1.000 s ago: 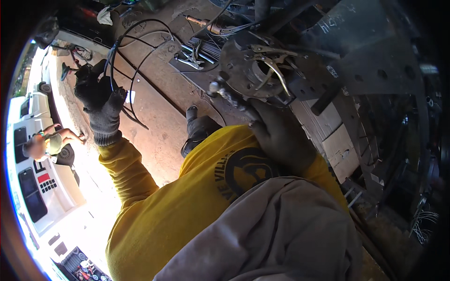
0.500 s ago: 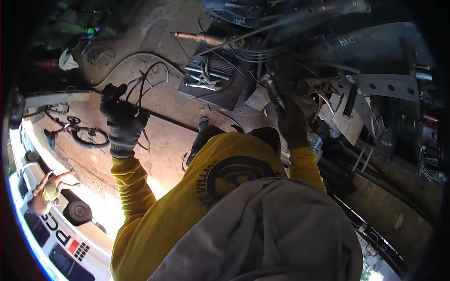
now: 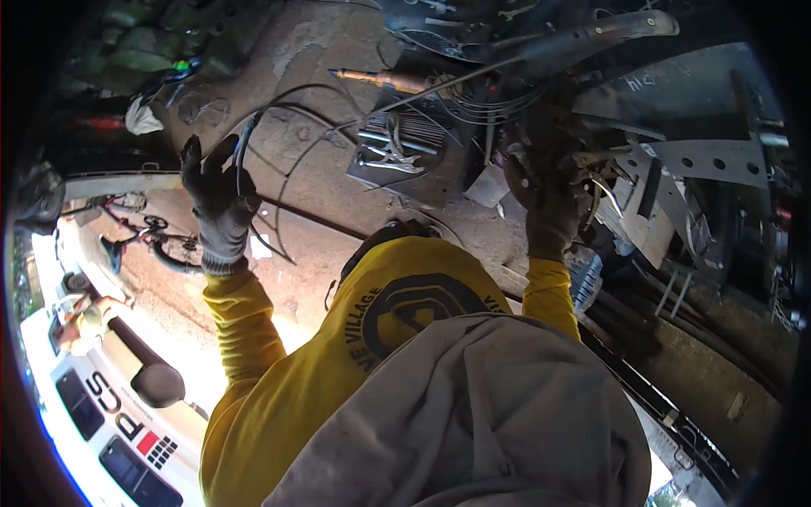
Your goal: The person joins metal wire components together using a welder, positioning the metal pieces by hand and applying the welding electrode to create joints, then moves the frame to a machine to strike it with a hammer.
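Note:
At the left, my left hand (image 3: pixel 221 211) wears a grey glove. Two of its digits stick up apart, while the lower fingers bend in where a black cable (image 3: pixel 240 160) runs into them. The cable loops up from the hand, and loose lengths hang below it over the floor. My right hand (image 3: pixel 549 207), also gloved, is held out beside the dark clutter at the right. Shadow hides most of its fingers, so I cannot make out whether anything is in them. A welding rod holder with a coppery body (image 3: pixel 384 80) lies on the dark metal plate beyond.
Locking pliers (image 3: pixel 393 159) and several thin rods (image 3: pixel 410 127) lie on the dark plate (image 3: pixel 431 190). A perforated metal strip (image 3: pixel 701 160) and scrap pieces crowd the right. A bicycle (image 3: pixel 156 232), a person (image 3: pixel 80 329) and a white van (image 3: pixel 110 406) are at the left.
The cable at my left hand has swung into a wider loop, and that hand's upper digits have spread. My right hand has shifted right and turned; the shiny metal piece by it no longer shows.

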{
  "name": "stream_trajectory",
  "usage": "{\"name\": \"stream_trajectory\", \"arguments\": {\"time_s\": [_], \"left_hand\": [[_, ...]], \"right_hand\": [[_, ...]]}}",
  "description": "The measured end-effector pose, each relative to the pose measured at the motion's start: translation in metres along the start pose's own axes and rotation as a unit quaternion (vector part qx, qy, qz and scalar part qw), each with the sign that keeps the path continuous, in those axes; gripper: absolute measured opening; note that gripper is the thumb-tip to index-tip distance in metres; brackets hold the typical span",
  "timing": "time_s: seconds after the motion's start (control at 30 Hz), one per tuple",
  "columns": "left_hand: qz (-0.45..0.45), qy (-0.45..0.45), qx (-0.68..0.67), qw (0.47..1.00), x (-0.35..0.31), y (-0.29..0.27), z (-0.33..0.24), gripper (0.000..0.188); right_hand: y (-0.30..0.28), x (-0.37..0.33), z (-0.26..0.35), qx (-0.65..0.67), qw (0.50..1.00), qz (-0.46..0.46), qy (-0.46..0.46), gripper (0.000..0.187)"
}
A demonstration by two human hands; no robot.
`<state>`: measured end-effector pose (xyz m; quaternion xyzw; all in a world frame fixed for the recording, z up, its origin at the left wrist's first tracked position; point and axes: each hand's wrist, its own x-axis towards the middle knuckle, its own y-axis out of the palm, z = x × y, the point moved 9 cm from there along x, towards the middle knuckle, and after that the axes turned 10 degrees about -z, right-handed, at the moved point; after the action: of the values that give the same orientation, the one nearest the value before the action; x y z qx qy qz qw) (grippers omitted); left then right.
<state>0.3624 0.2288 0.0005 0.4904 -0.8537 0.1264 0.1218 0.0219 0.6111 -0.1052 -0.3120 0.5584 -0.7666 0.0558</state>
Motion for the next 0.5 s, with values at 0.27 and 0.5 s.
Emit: {"name": "stream_trajectory", "arguments": {"time_s": [0.27,0.5], "left_hand": [[0.019,-0.119,-0.394,0.911,0.034,0.019,-0.001,0.082],[0.090,-0.195,-0.535,0.817,0.120,0.008,0.030,0.070]], "right_hand": [[-0.020,0.000,0.021,0.048,0.997,-0.053,-0.017,0.047],[-0.051,-0.043,0.107,0.089,0.974,-0.197,-0.064,0.044]]}}
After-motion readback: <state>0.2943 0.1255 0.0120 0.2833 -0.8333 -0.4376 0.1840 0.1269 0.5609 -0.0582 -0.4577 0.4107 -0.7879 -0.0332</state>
